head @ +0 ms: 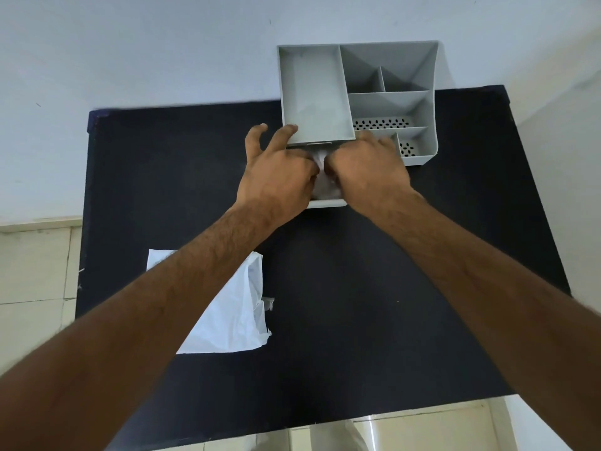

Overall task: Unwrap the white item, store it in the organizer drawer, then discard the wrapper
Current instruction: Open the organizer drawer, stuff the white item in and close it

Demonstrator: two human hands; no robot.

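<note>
I'm reaching both arms forward, left hand (279, 170) splaying its fingers, right hand (367, 167) curling closed, knuckles nearly touching.

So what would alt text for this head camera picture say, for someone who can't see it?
Both hands, left hand and right hand, press a white item into the open drawer of a grey organizer on a black table. A white wrapper lies on the table under the left forearm.

A black, matte-topped rectangular table (341, 320) fills most of the view, its far edge set against a plain pale blue-grey wall (130, 43). Beige floor tiles (32, 265) show to the left and below the near edge, where a pale glossy object (341, 434) stands, too cropped to identify.
</note>
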